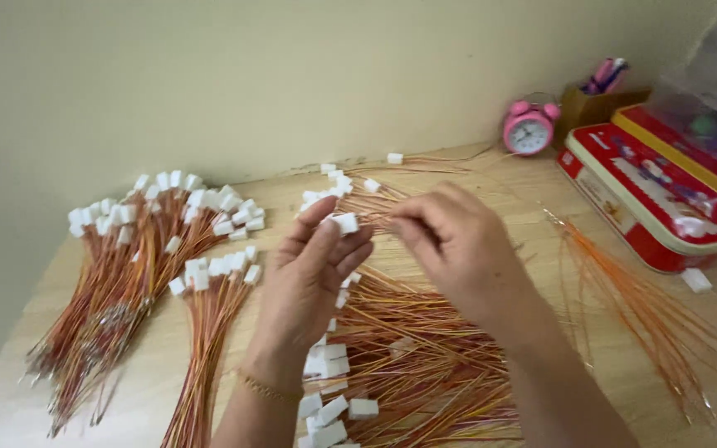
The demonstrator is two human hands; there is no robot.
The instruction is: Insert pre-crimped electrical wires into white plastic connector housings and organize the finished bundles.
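My left hand [313,274] pinches a small white plastic connector [345,222] between thumb and fingertips, above the middle of the wooden table [159,357]. My right hand [458,249] is closed on thin orange wires [379,217] just right of that connector. Under both hands lies a loose heap of orange and red wires [425,365]. Several loose white connectors [329,406] lie near my left wrist.
Bundles of wires with white connectors fitted [134,249] fan out at the left. A loose sheaf of bare orange wires [641,307] lies at the right. A red tin box [657,199], a pink alarm clock [529,129] and a pen holder [595,99] stand at the back right.
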